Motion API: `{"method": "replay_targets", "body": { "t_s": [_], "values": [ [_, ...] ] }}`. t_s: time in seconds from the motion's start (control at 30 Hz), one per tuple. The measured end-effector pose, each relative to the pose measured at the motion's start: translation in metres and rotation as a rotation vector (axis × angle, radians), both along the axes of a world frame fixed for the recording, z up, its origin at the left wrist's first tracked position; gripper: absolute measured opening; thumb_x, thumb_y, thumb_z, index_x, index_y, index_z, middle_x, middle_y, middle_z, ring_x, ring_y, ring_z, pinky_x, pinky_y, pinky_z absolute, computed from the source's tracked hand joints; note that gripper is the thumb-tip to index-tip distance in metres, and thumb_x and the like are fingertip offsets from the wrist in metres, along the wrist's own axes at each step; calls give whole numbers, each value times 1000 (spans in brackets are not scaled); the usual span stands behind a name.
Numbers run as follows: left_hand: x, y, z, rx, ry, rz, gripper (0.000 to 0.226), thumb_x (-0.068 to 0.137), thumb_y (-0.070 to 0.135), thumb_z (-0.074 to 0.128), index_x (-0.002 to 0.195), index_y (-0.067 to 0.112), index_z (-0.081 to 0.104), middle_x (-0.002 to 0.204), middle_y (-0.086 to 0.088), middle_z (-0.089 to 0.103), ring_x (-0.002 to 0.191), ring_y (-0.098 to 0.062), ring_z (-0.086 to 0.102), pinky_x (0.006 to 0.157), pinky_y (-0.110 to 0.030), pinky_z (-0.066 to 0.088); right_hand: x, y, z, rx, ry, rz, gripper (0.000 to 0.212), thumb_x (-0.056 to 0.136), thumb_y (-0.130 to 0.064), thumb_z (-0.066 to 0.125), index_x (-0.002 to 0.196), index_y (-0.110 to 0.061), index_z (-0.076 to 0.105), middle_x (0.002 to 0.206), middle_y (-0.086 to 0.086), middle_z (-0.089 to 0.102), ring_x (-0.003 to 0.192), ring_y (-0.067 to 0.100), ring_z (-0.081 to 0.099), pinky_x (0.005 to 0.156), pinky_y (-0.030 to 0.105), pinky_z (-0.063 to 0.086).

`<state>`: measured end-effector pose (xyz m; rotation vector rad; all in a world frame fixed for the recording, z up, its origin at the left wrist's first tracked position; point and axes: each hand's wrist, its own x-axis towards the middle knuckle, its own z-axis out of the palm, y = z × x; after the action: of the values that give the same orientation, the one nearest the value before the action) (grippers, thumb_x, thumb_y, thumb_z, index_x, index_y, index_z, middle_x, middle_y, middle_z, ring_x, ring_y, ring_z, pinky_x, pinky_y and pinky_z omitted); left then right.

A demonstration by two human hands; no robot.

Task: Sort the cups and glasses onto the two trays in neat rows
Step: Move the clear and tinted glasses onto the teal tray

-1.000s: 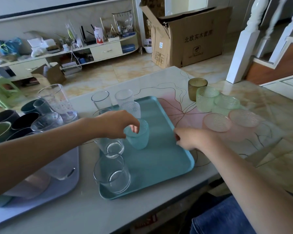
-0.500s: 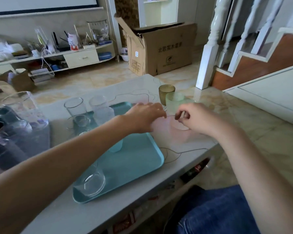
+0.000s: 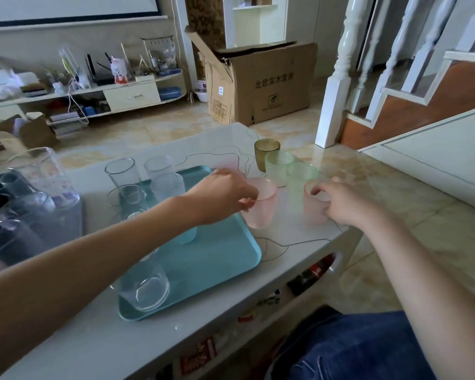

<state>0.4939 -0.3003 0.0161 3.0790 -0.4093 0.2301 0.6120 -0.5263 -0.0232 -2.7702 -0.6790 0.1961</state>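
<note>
- A grey rectangular tray (image 3: 74, 223) at the far left of the white glossy tabletop (image 3: 93, 333) carries clear glasses and dark cups, crowded together.
- A teal rectangular plastic tray (image 3: 217, 259) beside it holds several clear drinking glasses and one pale blue textured tumbler (image 3: 186, 235).
- The left hand (image 3: 220, 197) curls its fingers round the rim of a frosted pink plastic cup (image 3: 259, 207) at the teal tray's right edge.
- The right hand (image 3: 340, 201) grips a second frosted pink cup (image 3: 313, 204) standing on the tabletop, thumb hooked over its rim.
- Behind them stand two pale green textured glasses (image 3: 279, 167) and an amber glass tumbler (image 3: 266, 156).
</note>
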Motion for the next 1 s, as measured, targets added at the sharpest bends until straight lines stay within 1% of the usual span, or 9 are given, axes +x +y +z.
{"method": "replay_targets", "body": {
  "t_s": [0.1,0.17,0.33,0.47,0.57,0.67,0.77,0.93,1.0],
  "values": [
    [-42,24,9,39,59,36,8,89,26,58,86,23,65,88,2,68,89,-21,57,89,-30,43,1,7,7,2,14,40,48,86,-5,58,130,-23,50,138,8,40,113,29,53,93,36,45],
    [-68,34,6,98,65,38,12,90,29,56,90,23,67,89,4,69,91,-22,60,92,-27,41,2,11,9,-24,30,45,49,85,-4,61,130,-21,51,137,8,44,112,28,53,90,35,46],
    [-105,48,-13,248,198,113,17,95,37,44,100,31,59,101,10,61,106,-9,53,109,-24,15,9,15,2,-6,71,0,48,82,3,60,123,-22,54,118,9,55,100,29,58,86,37,51],
    [-109,54,-17,262,248,140,16,95,38,44,100,31,58,100,10,61,103,-8,53,106,-23,16,9,17,2,-36,119,-20,51,86,2,56,129,-22,48,105,8,50,75,25,55,61,30,45],
    [-107,55,-17,274,285,128,17,93,40,48,103,31,58,102,10,62,104,-10,53,106,-23,17,9,13,3,-87,130,-44,52,86,-3,60,133,-21,46,114,12,55,92,30,61,72,32,49],
    [-104,57,-16,265,338,113,18,89,41,54,104,32,60,104,12,64,104,-11,53,103,-22,21,5,13,2,-143,100,-39,43,86,-4,59,126,-16,52,123,15,55,101,31,59,69,27,42],
    [-101,57,-12,217,385,106,23,83,43,63,104,33,62,101,20,62,104,-8,52,90,-18,24,4,17,0,-149,78,-20,34,85,-3,57,118,-12,58,123,13,55,100,29,57,62,26,39],
    [-98,58,-8,62,429,110,39,72,53,70,106,35,64,106,15,64,103,-8,53,95,-24,34,5,21,1,-14,77,1,5,85,-7,65,85,-11,67,84,8,62,78,24,56,51,20,33],
    [-96,56,-2,-17,348,113,35,75,52,68,105,34,65,104,12,65,101,-9,55,98,-32,39,1,23,7,18,79,27,9,85,-9,67,77,-15,66,70,0,56,68,18,53,50,20,33]
  ]
}}
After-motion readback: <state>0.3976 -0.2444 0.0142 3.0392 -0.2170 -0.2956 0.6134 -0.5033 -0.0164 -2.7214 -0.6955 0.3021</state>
